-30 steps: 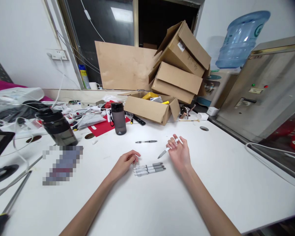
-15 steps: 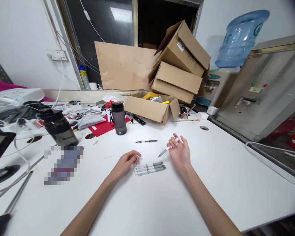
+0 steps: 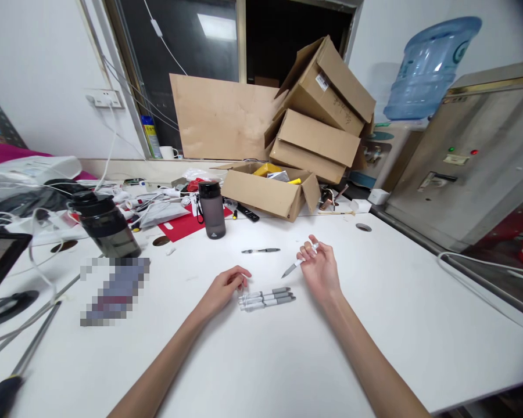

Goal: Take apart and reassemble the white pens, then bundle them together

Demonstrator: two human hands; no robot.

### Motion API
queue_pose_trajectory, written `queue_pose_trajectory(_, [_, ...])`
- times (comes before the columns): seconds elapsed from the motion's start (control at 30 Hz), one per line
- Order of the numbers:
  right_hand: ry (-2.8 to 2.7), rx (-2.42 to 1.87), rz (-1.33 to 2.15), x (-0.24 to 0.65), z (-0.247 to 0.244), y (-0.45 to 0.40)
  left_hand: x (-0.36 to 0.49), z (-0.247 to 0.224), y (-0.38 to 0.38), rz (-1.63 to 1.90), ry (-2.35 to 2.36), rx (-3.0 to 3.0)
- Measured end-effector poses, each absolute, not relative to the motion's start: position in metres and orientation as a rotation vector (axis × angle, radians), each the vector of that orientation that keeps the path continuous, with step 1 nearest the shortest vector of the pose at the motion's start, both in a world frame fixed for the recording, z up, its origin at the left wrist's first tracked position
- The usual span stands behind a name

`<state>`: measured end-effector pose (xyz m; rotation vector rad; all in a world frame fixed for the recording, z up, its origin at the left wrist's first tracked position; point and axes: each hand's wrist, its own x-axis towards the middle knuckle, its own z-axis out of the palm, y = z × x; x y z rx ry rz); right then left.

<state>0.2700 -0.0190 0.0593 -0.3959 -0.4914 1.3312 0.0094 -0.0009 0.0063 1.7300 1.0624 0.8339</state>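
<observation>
In the head view, my right hand [image 3: 319, 268] is raised above the white table, palm up, with its fingers curled round a white and grey pen [image 3: 291, 269]. The grey end of that pen points down to the left. My left hand [image 3: 226, 286] rests on its side on the table, fingers loosely bent and apart, holding nothing. Just right of its fingertips, several white and grey pens [image 3: 268, 299] lie side by side, grey ends to the right. Whether the fingertips touch them I cannot tell. Farther back lies a single dark, clear pen [image 3: 260, 251].
A dark tumbler [image 3: 211, 210] and a black bottle [image 3: 107, 226] stand at the back left. Behind are an open cardboard box [image 3: 261, 193] and a remote [image 3: 248, 213]. A screwdriver [image 3: 35, 342] lies at left; a steel cabinet [image 3: 470, 151] stands at right.
The whole view has shifted very slightly. Both hands and the pens keep the same places relative to each other.
</observation>
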Motion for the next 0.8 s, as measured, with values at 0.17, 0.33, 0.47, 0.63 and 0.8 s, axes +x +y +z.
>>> queue_pose_trajectory(0.17, [-0.517, -0.387, 1.344, 0.2683, 0.0613, -0.0204, 0.0088, 0.0056, -0.0008, 0.82, 1.066, 1.744])
queue_pose_trajectory(0.33, [-0.546, -0.418, 1.326, 0.267, 0.0618, -0.0213, 0.0089, 0.0056, -0.0014, 0.837, 1.054, 1.742])
queue_pose_trajectory(0.47, [-0.57, -0.437, 1.309, 0.2672, 0.0617, -0.0208, 0.0091, 0.0066, -0.0016, 0.838, 1.063, 1.747])
queue_pose_trajectory(0.63, [-0.571, -0.425, 1.321, 0.2684, 0.0609, -0.0202, 0.0093, 0.0074, -0.0019, 0.843, 1.062, 1.751])
queue_pose_trajectory(0.8, [-0.642, -0.421, 1.309, 0.2662, 0.064, -0.0241, 0.0092, 0.0076, -0.0022, 0.842, 1.069, 1.754])
